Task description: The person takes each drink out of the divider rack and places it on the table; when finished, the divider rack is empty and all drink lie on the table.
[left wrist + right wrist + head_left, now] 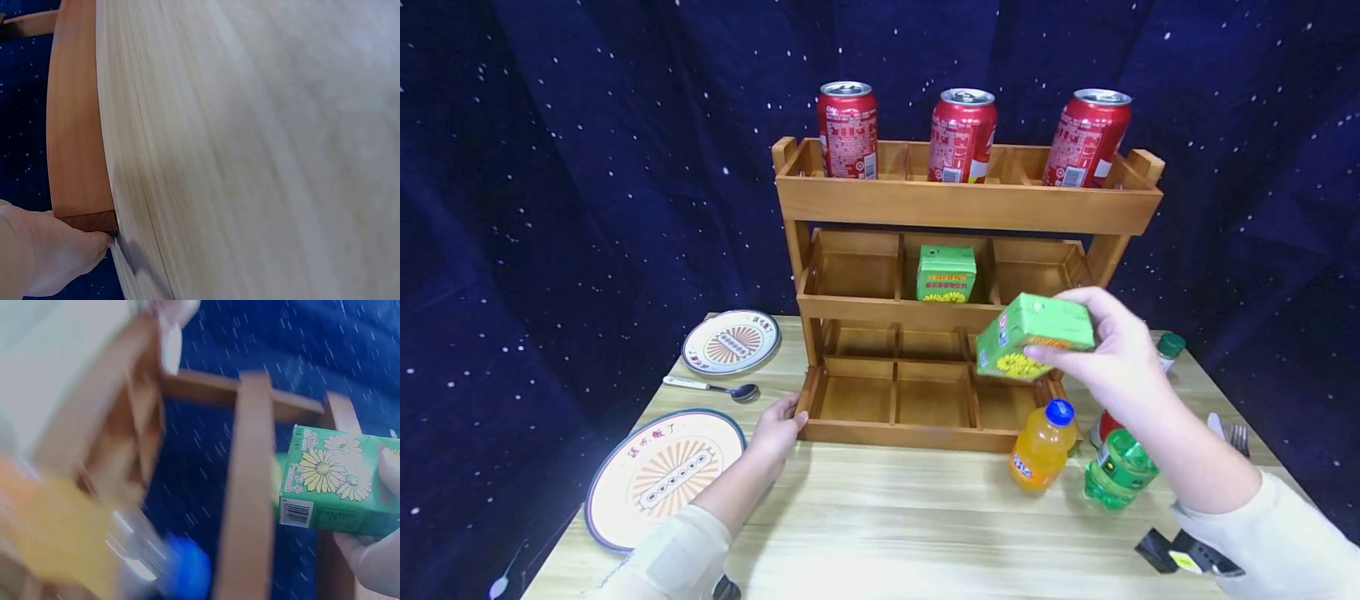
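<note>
In the head view my right hand (1108,346) grips a green drink carton (1030,337) with yellow flowers, held in the air before the right side of a wooden shelf rack (970,206). The right wrist view shows the carton (334,481) between thumb and fingers (375,562). My left hand (778,429) holds the rack's lower left front corner; in the left wrist view its thumb and fingers (56,256) are at the end of the wooden board (81,125). Another green carton (946,273) stands in the middle compartment of the middle shelf.
Red cola cans (847,131) stand along the top shelf. An orange soda bottle (1043,446) and a green bottle (1120,469) stand at the rack's front right. Plates (662,475) and a spoon (711,387) lie on the left; a fork (1239,439) is at the right.
</note>
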A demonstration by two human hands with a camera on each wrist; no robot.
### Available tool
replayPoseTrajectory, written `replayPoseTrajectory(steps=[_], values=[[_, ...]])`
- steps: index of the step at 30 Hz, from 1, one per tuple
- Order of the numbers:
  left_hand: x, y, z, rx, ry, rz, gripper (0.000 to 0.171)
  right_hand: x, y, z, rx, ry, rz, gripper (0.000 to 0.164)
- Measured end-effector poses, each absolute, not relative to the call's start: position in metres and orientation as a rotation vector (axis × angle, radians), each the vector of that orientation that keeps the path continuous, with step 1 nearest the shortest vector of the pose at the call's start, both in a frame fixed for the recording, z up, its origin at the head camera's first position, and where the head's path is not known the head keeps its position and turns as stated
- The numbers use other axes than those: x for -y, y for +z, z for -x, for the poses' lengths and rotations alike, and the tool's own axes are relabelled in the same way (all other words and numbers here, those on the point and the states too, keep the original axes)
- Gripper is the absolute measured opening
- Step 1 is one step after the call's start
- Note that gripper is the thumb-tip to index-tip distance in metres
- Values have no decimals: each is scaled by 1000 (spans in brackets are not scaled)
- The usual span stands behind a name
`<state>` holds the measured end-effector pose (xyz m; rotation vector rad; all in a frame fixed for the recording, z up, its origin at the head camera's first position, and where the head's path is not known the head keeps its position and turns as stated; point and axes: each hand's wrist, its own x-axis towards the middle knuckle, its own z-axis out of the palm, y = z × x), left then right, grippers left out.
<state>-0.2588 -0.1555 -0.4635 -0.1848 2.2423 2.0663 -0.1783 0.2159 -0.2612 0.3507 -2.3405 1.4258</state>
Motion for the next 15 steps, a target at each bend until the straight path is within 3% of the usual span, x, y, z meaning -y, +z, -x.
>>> replayPoseTrajectory(steps=[10,15], values=[[155,-465,261,-2263,2044,195,48,-182,-367,174,2526,1602,-418,48],[156,-467,261,-2275,2039,199,48,-177,-402,181,2580,1608,-352,47]])
